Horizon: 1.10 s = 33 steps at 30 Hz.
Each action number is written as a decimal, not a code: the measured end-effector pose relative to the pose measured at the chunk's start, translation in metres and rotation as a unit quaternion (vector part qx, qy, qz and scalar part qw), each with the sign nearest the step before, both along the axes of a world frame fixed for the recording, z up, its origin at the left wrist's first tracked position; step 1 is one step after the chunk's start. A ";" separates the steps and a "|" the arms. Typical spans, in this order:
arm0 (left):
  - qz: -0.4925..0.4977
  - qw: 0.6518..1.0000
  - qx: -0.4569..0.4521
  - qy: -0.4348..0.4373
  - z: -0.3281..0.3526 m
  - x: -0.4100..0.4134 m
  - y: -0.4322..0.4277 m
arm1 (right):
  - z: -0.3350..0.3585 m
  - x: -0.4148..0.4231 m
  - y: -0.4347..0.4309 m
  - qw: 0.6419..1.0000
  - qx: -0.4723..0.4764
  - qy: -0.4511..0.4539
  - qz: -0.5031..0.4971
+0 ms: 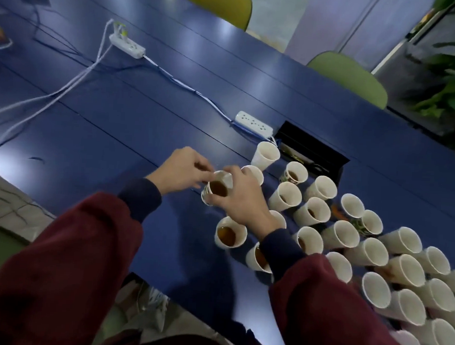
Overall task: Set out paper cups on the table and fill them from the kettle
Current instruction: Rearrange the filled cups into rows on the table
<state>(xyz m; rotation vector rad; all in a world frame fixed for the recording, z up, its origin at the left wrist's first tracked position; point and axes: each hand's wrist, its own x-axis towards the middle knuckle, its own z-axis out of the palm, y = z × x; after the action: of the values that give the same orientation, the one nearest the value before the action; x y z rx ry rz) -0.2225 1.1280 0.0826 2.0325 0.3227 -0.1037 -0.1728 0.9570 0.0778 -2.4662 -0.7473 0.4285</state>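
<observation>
A paper cup (218,187) holding brown liquid stands at the left end of a cluster of several paper cups (359,245) on the blue table (134,120). My right hand (242,199) curls around this cup's right side. My left hand (183,172) pinches its rim from the left. Some neighbouring cups hold brown liquid, such as one (229,233) below my right hand; others further right look empty. No kettle is in view.
Two white power strips (126,45) (254,123) with cables lie across the table. A black open cable box (314,155) sits behind the cups. Green chairs (350,76) stand on the far side, plants (452,78) at right. The table's near edge runs by my arms.
</observation>
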 end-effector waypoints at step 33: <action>-0.021 0.979 0.180 0.095 -0.086 -0.025 0.012 | -0.063 -0.080 -0.017 0.980 -0.122 -0.010 -0.160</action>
<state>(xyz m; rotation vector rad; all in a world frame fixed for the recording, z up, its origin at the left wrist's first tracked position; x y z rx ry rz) -0.2477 1.1404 -0.0032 2.3952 0.4428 -0.2851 -0.2528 0.9404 0.0144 -2.7606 -0.3079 0.3913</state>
